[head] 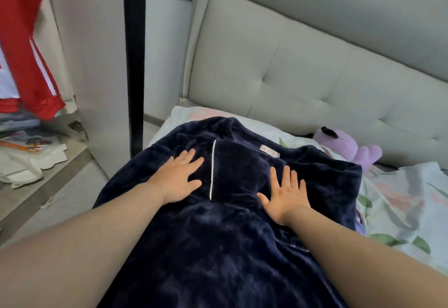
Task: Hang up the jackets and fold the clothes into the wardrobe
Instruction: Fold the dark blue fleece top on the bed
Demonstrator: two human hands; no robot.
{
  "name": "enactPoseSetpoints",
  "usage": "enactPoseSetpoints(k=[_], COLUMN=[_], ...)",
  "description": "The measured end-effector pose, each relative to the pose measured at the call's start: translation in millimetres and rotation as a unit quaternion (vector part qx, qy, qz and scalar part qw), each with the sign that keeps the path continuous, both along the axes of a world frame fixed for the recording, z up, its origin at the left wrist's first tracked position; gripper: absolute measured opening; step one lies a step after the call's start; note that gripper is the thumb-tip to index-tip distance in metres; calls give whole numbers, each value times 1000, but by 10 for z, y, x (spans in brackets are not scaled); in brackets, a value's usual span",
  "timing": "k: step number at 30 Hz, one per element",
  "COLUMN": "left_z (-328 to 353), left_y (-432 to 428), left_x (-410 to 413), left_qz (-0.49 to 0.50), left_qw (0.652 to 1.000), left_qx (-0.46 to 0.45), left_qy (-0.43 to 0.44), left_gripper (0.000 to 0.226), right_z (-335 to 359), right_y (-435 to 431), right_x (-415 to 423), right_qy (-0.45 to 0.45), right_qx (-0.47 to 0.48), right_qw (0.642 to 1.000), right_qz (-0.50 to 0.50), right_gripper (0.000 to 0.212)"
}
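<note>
Grey padded panels of a headboard (pixel 291 84) back a bed (pixel 412 223) dressed in a pale floral sheet (pixel 400 201), where a person leans over a navy fleece garment (pixel 218 247) spread flat across the mattress. The garment lies with its collar end toward the headboard and its lower part running out of view at the bottom edge. A line of white piping (pixel 212 169) runs down a folded-over panel near the collar, and a small pale label (pixel 269 151) shows at the neckline.

Both bare forearms reach in from below. The left hand (pixel 178 177) lies palm down on the fleece just left of the piping, fingers straight and slightly spread. The right hand (pixel 283 197) rests palm down on the right side of the same folded panel, fingers splayed wide. Neither hand grips the cloth; both lie flat on it.

A purple plush toy (pixel 344 143) sits against the headboard, beyond the garment's right shoulder. A white pillow (pixel 184 114) peeks out past the collar.

At left stands the wardrobe (pixel 97 65), a dark upright strip (pixel 134 53) beside its pale side panel. Inside it a red jacket (pixel 26 48) with white stripes hangs at the far left. Below the jacket, loose papers (pixel 31 152) and flattened cardboard lie on a grey shelf.
</note>
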State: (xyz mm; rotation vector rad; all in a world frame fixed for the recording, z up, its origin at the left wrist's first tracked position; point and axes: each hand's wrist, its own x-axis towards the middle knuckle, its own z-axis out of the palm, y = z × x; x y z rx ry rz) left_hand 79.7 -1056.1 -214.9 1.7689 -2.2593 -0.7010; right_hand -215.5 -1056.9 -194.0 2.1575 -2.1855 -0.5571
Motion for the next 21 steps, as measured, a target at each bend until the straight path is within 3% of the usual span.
enactPoseSetpoints(k=[3,5,8,11,14,19,21], left_z=[-149,-342,-858,-1276,-1331,-1212,-1252], left_y=[599,1045,1598,2017,2198,1847,1689], left_x=[366,760,1299,1607,1681,1622,1551], left_qz=[114,232,378,421,409,409,408], left_qw=[989,965,888,792,666,607,549], left_qx=[-40,-40,110,302,411,358,339], left_qy=[82,117,239,324,469,580,645], left_gripper=[63,56,32,38,58,76,76], right_z=[147,206,193,104,-63,-204,-255], right_y=[236,434,779,1098,1265,1117,996], right_x=[292,607,1252,2024,2653,3146,3245], right_qy=[-105,-200,-276,-319,-285,-135,-86], right_qx=[-64,-121,-145,-76,18,106,112], right_qw=[991,971,947,923,909,921,924], right_qz=[-58,-42,82,204,303,349,355], right_gripper=[78,70,60,54,54,55,55])
